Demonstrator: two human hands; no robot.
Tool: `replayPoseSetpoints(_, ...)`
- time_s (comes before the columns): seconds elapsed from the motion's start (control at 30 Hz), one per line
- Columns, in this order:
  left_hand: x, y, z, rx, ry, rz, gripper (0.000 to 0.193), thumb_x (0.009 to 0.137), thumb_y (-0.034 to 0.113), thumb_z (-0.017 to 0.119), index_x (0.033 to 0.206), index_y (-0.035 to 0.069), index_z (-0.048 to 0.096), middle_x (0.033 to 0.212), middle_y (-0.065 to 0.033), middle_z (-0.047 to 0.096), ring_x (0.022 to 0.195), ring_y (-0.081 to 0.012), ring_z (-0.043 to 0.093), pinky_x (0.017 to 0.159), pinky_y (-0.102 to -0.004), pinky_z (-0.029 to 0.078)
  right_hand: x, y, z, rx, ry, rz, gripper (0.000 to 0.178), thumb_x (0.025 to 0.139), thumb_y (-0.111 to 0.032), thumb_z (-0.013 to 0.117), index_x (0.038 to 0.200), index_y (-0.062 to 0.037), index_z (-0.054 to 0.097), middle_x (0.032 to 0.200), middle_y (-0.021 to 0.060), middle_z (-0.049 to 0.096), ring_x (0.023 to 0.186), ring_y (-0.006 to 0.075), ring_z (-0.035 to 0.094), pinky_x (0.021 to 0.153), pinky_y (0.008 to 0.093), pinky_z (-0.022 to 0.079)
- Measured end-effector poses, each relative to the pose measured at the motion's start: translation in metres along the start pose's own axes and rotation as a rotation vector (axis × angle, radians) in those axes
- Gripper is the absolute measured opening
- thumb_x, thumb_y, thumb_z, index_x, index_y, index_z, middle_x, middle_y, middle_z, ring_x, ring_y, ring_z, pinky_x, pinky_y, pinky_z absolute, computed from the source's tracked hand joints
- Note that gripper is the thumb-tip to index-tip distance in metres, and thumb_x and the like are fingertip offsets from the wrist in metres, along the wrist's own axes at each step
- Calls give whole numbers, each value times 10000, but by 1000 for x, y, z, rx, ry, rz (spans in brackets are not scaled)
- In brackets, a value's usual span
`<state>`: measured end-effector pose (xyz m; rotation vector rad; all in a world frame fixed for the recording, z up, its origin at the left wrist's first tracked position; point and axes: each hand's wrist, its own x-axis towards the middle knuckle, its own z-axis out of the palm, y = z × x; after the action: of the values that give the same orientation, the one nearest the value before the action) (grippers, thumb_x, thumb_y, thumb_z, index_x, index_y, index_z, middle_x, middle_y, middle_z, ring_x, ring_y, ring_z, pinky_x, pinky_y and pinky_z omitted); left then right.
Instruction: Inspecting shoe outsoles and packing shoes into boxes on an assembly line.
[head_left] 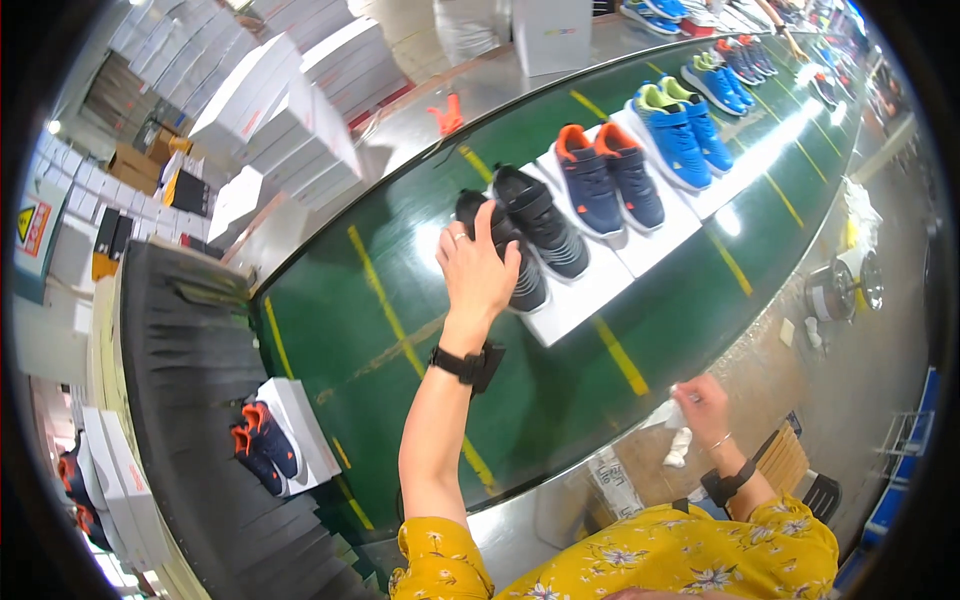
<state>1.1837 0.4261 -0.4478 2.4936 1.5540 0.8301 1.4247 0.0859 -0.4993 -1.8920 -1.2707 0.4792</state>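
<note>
My left hand (480,268) reaches over the green conveyor belt (400,290), its fingers and thumb curled over a black sneaker (528,285). Beside that shoe sits its black mate (546,222), touched by neither hand. Both rest on a white shoebox (575,305). To the right stand navy sneakers with orange linings (590,190) on another white box (665,235). At the belt's near side my right hand (703,408) is closed, pinching a thin white scrap (660,414); whether it is paper or cloth is unclear.
Farther along the belt stand blue and lime sneakers (675,140) and more pairs. Another navy pair (265,445) sits on a box by the dark curtain (190,370) at left. White boxes (300,135) are stacked across the belt. An orange-red object (447,115) lies on the far metal ledge.
</note>
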Motion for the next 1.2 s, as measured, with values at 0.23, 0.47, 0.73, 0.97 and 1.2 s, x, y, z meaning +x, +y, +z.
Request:
replayPoseSetpoints(0.23,65,21,32,177,-341,-158,550,681,245,724,1225,195,654,1082,-185,658,1065,-372,610,933,-477,481,-2,96,-88,-484,84,14,305,743,-59,803,1021,-81,677,965,116,621,881,320,602,750,406,498)
replayPoseSetpoints(0.47,30,-1,5,-105,-312,-229,426,653,266,745,1051,129,674,947,-137,717,908,-353,680,805,-445,534,-51,100,-72,-182,-291,-62,432,790,-214,785,1174,-107,619,1178,160,589,1131,374,532,981,455,460)
replayPoseSetpoints(0.73,-203,18,-89,-1015,-47,-932,702,709,-115,645,1379,27,494,1155,-95,631,948,-213,640,814,-344,546,-101,91,-53,-48,-364,39,450,814,-276,788,1203,-117,629,1224,159,558,1163,359,539,991,419,474)
replayPoseSetpoints(0.97,-434,110,-152,-857,-575,-971,801,745,-54,705,1473,-44,369,1364,-206,524,1250,-274,521,1078,-363,413,-110,85,-44,-158,-447,60,510,862,-308,714,1302,-103,559,1210,182,579,1126,377,567,963,443,483)
replayPoseSetpoints(1.2,-570,41,-69,-894,-471,-930,631,830,67,720,1400,20,454,1101,-157,666,1058,-232,619,916,-381,499,-107,95,-25,-80,-493,52,355,766,-279,719,1027,-42,685,969,210,662,960,417,621,859,456,512)
